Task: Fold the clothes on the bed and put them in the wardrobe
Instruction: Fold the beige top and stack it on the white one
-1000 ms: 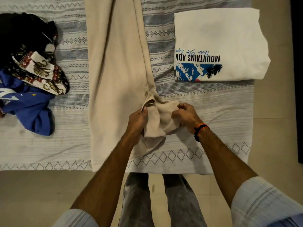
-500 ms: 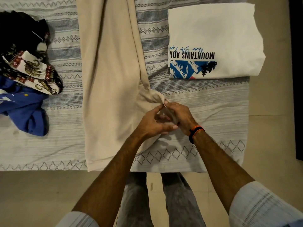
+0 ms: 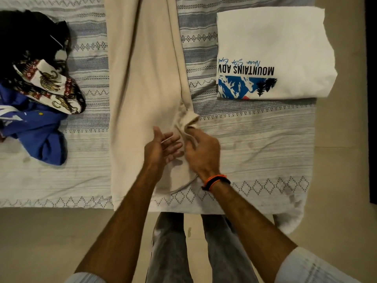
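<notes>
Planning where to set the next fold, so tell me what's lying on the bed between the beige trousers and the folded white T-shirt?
Only bare striped bedspread lies between the beige trousers and the folded white T-shirt, seen in the head view.

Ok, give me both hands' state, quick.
Left hand: open, fingers straight over the beige trousers.
Right hand: pinching a bunched fold of the trousers.

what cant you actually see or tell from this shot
- Beige trousers: far end cut off by the head view's top edge.
- Right hand: fingertips buried in the bunched cloth.
- Left hand: motion-blurred, contact unclear.
- Black garment: too dark to identify.
- Wardrobe: out of frame.
</notes>
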`<state>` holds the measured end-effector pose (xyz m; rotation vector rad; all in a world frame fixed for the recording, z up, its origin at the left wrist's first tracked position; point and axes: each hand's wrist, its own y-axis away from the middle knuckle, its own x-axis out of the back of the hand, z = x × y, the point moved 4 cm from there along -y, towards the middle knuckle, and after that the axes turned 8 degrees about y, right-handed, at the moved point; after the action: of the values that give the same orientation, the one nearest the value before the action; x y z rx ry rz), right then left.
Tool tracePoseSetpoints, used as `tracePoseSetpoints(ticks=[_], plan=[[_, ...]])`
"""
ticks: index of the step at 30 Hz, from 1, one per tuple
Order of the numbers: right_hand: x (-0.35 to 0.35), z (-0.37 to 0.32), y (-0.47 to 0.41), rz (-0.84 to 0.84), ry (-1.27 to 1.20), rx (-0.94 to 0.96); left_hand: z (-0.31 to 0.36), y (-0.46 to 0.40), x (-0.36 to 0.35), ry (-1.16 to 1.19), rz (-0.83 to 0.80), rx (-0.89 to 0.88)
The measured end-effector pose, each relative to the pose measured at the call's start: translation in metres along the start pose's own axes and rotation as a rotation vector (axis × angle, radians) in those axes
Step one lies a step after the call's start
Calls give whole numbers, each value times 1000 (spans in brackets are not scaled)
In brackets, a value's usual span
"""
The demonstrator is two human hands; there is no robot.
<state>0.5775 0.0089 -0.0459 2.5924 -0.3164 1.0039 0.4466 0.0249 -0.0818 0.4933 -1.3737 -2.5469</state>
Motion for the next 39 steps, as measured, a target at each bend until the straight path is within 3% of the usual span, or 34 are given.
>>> tracePoseSetpoints(ticks=[3,5,8,11,14,16,18,20,23,27,33,35,39], plan=[[-44,-47,28,-448,116,347,15,-6,27,41,-63,-31],[-60,-60,42,-549,76,403,22,-8,52,-18,37,-38],[-58,-45,42,-302,-72,157,22,-12,81,-211,185,4],[-56,-14,38,-111,73,-45,19,-18,93,-416,194,10],[-57,14,33,-185,248,-122,21,-12,91,-729,291,-153],[-58,25,33,-239,185,-219,28,-3,90,-875,385,-363],[-57,29,35,-187,141,-238,35,0,81,-891,360,-538],[-58,30,37,-161,157,-219,37,-3,68,-872,259,-566],[-64,32,41,-196,139,-250,38,-14,50,-804,203,-472],[-67,35,43,-232,164,-243,35,-41,47,-576,328,-268],[-67,39,40,-237,168,-254,49,-59,58,-243,252,-250],[-67,39,38,-240,127,-275,46,-53,63,-309,143,-279],[-64,39,32,-201,20,-361,37,-38,73,-773,91,-326]])
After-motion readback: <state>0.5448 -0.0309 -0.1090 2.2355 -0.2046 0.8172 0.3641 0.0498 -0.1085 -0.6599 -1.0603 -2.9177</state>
